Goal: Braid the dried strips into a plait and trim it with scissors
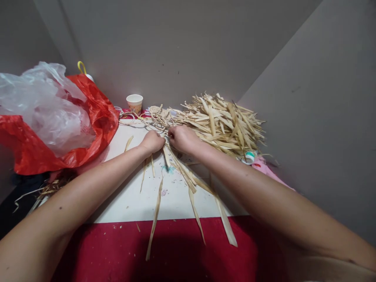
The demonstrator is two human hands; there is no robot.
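We find the working bundle of dry strips [182, 169] at the middle of the white tabletop [117, 196], its upper end at the fingers. Its long axis runs obliquely: from the hands it fans toward the near edge and to the right, loose ends nearest the wearer. One shorter strip in the fan points more nearly straight back toward the wearer.

We note the left hand [153, 141] with fingers folded and tips pinched upon the bundle's upper end. The right hand [182, 139] sits just beside it, fingers curled inward; we cannot tell what, if anything, its tips grasp.

Nearer the wearer, we record a single loose strip [155, 219] lying almost lengthwise to our view, its lower end reaching over the red surface [117, 250]. Two further strips to its right slant down and rightward across the same edge.

Beyond the hands lies a tangle of pale cord [158, 120]. To its right stands a large heap of strips [223, 125], most pointing outward to the right, with a white and green object [249, 157] at its near edge, beside pink cloth [266, 167].

At the back we find a paper cup [134, 105], upright, its printed pattern too small to read. At left, a red bag [101, 113] surrounds clear plastic [44, 105] bearing faint red print, illegible to us.
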